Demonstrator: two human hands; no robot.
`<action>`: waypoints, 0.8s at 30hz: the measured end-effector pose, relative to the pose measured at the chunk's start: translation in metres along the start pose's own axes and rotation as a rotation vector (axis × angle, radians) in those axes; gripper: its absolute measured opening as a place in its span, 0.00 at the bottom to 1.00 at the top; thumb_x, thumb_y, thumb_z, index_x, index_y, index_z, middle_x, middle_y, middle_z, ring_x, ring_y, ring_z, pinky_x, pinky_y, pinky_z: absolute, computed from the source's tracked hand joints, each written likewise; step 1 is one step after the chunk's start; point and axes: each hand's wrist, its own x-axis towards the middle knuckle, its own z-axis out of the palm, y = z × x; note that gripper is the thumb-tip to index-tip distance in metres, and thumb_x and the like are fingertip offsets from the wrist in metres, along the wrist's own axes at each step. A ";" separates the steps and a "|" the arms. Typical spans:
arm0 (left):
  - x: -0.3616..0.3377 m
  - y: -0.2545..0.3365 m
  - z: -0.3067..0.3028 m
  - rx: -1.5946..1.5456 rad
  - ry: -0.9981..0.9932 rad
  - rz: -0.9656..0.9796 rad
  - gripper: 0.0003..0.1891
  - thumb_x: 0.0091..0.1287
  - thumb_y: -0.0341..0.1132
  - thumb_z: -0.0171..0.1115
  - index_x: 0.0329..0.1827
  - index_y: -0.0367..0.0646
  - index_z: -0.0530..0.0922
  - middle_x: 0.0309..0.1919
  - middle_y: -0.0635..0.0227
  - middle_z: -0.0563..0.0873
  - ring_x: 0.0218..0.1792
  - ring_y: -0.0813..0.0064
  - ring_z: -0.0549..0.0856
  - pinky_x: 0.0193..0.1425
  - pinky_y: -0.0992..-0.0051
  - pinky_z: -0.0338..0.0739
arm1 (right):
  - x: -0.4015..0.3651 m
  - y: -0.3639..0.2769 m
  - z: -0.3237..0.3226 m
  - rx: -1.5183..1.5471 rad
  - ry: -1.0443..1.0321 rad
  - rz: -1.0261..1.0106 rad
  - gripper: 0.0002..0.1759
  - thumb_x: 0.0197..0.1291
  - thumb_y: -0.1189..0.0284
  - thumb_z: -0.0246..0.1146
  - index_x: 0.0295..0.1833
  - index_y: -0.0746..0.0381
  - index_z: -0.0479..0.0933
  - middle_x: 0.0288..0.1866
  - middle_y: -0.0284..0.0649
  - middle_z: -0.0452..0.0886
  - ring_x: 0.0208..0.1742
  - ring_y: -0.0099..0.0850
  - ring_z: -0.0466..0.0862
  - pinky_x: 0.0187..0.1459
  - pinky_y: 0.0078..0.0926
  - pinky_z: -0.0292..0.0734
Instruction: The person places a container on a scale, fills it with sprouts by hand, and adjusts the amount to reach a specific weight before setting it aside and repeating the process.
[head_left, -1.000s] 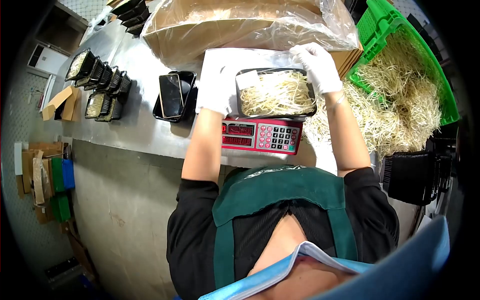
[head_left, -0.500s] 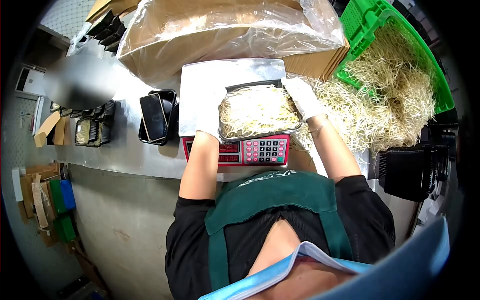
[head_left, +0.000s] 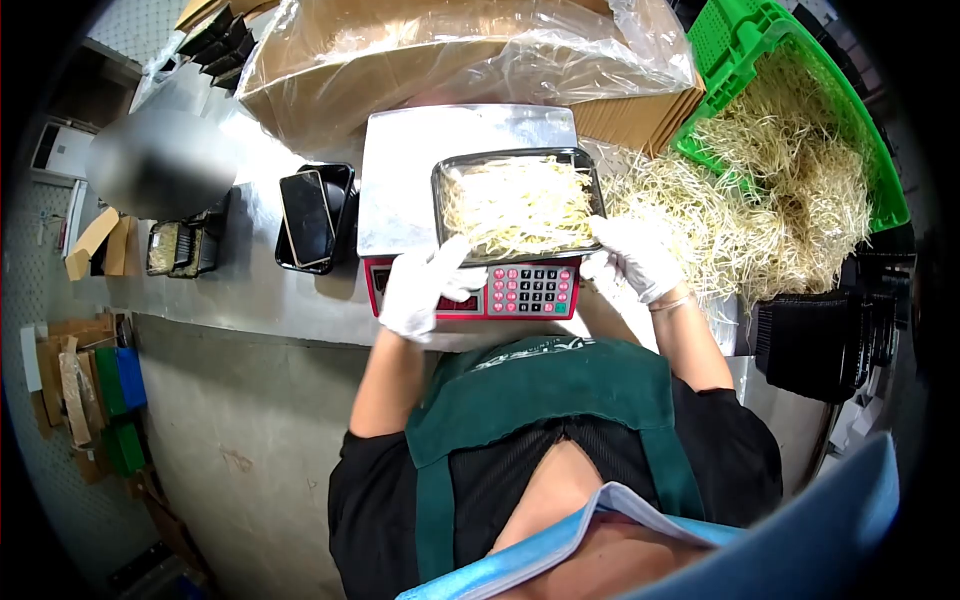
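Observation:
A black tray [head_left: 439, 205] filled with pale sprouts [head_left: 520, 205] is over the metal plate [head_left: 400, 150] of a red scale [head_left: 530, 292], near its right side. White gloves cover both hands. At the tray's near left corner is my left hand [head_left: 425, 288], its fingers closed on the rim and partly over the scale's display. My right hand [head_left: 637, 258] pinches the near right corner, with the thumb at the rim and fingers lower down. Whether the tray rests fully on the plate cannot be told.
Loose sprouts [head_left: 670, 215] spill from a green crate [head_left: 890, 190] at the right. A plastic-lined carton [head_left: 340, 90] stands behind the scale. Left of it, a phone [head_left: 307, 218] lies on a black container [head_left: 345, 180]. Stacked black trays [head_left: 815, 345] are at the right edge; filled trays [head_left: 170, 247] at the left.
The tray has shifted slightly up and away from me, uncovering more of the scale's keypad. Both hands have slid from the tray's sides down to its near corners.

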 end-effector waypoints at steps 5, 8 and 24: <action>0.014 -0.022 0.017 -0.339 0.117 0.146 0.15 0.65 0.36 0.60 0.35 0.27 0.78 0.28 0.54 0.85 0.24 0.65 0.86 0.26 0.76 0.79 | 0.006 0.005 0.004 -0.091 0.051 -0.033 0.18 0.62 0.61 0.62 0.41 0.67 0.76 0.25 0.43 0.84 0.15 0.20 0.78 0.16 0.10 0.69; 0.013 -0.019 0.006 -0.425 0.010 0.090 0.15 0.64 0.36 0.61 0.36 0.26 0.78 0.28 0.53 0.85 0.27 0.66 0.87 0.26 0.76 0.80 | 0.005 -0.021 0.005 -0.560 0.051 0.126 0.23 0.57 0.55 0.66 0.37 0.67 0.76 0.24 0.40 0.83 0.18 0.22 0.77 0.20 0.16 0.71; 0.034 -0.053 0.074 -0.221 -0.212 0.030 0.19 0.67 0.45 0.59 0.37 0.32 0.83 0.32 0.62 0.87 0.32 0.77 0.84 0.41 0.78 0.77 | 0.141 -0.040 0.106 -1.412 0.325 -0.744 0.37 0.62 0.45 0.55 0.60 0.68 0.69 0.51 0.58 0.79 0.55 0.51 0.78 0.55 0.37 0.72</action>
